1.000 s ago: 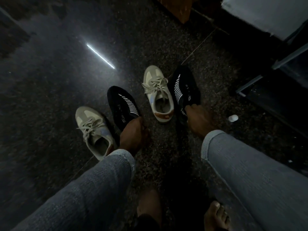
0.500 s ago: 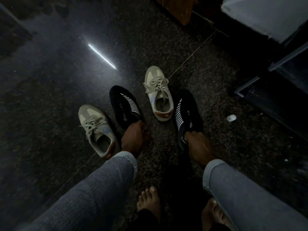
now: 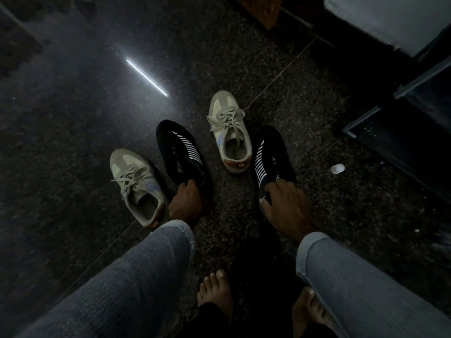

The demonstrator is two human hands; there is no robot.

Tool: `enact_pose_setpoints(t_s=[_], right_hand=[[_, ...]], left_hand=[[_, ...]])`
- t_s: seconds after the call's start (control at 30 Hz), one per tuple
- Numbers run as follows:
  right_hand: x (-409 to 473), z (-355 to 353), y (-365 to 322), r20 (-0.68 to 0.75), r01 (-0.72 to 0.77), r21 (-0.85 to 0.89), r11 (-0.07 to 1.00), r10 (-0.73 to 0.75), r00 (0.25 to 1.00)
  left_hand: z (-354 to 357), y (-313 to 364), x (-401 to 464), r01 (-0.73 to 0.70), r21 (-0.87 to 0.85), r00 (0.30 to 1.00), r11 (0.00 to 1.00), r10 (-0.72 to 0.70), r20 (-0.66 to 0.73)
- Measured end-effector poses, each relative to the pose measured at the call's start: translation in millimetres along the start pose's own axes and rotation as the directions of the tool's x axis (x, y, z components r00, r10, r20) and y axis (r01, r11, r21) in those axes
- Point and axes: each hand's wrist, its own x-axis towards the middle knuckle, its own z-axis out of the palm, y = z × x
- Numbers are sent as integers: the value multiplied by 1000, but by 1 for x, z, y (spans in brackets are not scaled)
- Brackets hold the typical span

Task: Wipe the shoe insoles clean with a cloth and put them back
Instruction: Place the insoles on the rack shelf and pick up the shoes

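Your left hand (image 3: 186, 202) grips the heel of one black shoe (image 3: 180, 152) at about 9 o'clock; your right hand (image 3: 284, 206) grips the other black shoe (image 3: 272, 154) at 3. They look light and soft; hold them at the heel collar. Insoles are hidden inside.

**Free floor and blockers around the 4 shoes**

Taking the right beige sneaker (image 3: 231, 136) as landmark: a black shoe (image 3: 181, 152) lies just left, another black shoe (image 3: 272, 157) touches its right side. Beyond its toe, dark floor (image 3: 195, 57) lies open. Far right, a small white object (image 3: 338, 168) and dark furniture (image 3: 402, 142) block passage.
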Motion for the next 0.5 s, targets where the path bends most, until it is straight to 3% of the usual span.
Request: enact_pose_setpoints(t_s=[0.13,0.3,0.5], right_hand=[[5,-2,-9,-15,59,33,998,-58,998],[10,-9,-24,-19,163,128,978,-162,987],[28,-42,-58,20,252,284,925,-269,963]], left_hand=[[0,-6,5,-37,-22,999,999,36,-24],[-13,-14,7,-61,-118,982,991,39,-182],[-39,-2,-4,-168,-201,879,965,55,-474]])
